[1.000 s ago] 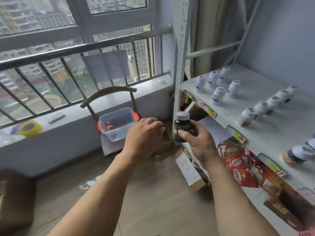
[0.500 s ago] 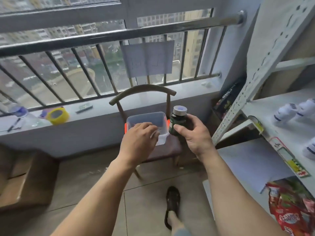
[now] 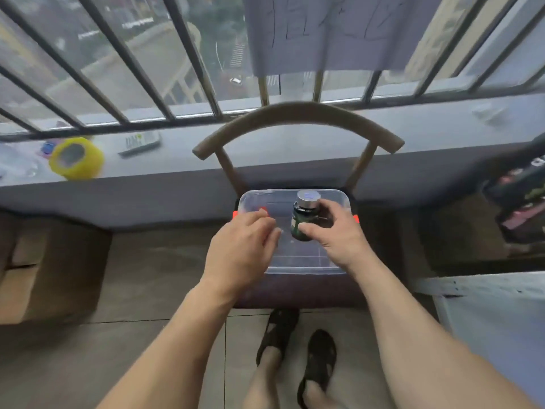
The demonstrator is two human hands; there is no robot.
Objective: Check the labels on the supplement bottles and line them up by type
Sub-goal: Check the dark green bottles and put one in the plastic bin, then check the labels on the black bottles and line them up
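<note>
Head cam: green bottle in right hand grip, left hand loosely curled beside, holding nothing.

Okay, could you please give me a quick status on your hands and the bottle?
Right hand has its grip on the dark bottle, upright over the clear bin. Left hand relaxed, holding nothing, above the bin's left side. Nothing blocking.

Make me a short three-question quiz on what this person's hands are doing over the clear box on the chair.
1. True or false: the right hand holds the dark green supplement bottle with a silver cap upright.
2. Which holds nothing? A) left hand B) right hand
3. Fill in: the clear plastic box with orange clips sits on a wooden ____.

Key: 1 true; 2 A; 3 chair.
</note>
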